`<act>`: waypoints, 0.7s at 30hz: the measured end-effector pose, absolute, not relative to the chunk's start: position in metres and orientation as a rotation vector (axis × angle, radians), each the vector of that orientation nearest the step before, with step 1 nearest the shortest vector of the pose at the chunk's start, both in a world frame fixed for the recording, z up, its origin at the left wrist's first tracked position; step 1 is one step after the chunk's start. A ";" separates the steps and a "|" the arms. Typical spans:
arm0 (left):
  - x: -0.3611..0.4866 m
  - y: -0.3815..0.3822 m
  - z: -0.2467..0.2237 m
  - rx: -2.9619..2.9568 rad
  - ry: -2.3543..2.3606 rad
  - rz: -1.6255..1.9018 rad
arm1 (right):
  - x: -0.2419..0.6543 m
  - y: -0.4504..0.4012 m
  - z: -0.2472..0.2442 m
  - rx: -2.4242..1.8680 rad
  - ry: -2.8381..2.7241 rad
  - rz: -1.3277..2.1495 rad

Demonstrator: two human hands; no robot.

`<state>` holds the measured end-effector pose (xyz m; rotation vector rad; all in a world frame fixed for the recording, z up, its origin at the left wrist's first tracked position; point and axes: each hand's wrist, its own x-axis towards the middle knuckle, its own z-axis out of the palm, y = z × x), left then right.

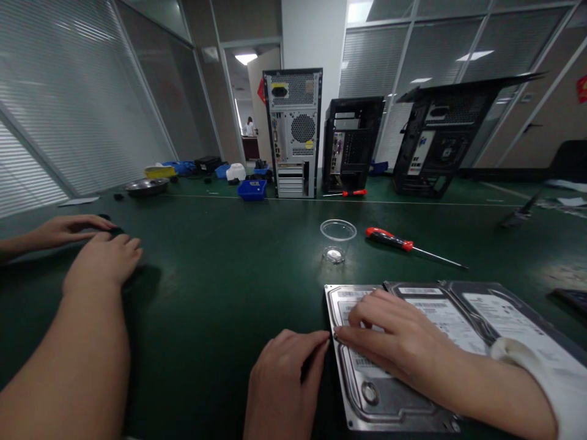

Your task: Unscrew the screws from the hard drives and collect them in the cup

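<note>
Three hard drives lie side by side on the green table at the lower right. My left hand (pixel 288 382) is at the left edge of the nearest hard drive (pixel 385 406), thumb and forefinger pinched together at its rim. Whatever sits between those fingertips is too small to make out. Over the label of the same drive rests my right hand (pixel 403 345), its fingers bent and drawn together, tips at the left rim opposite my left fingertips. It covers part of the drive, and what it pinches, if anything, is hidden.
Beyond the drives stand a clear plastic cup (pixel 338 235) and a red-black screwdriver (pixel 389 239). Computer cases, including a silver tower (pixel 296 137), line the back, near a blue tray (pixel 252 190). At left, another person's hands (pixel 103 260) work over a dark object.
</note>
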<state>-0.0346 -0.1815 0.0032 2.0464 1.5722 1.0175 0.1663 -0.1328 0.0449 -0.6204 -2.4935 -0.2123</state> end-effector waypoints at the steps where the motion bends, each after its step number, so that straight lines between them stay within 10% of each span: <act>1: -0.036 -0.180 0.002 2.079 1.557 1.005 | 0.166 -0.133 0.045 -0.620 -2.498 -0.204; 21: -0.043 -0.183 0.003 2.502 1.562 1.178 | 0.164 -0.132 0.048 -0.671 -2.544 -0.056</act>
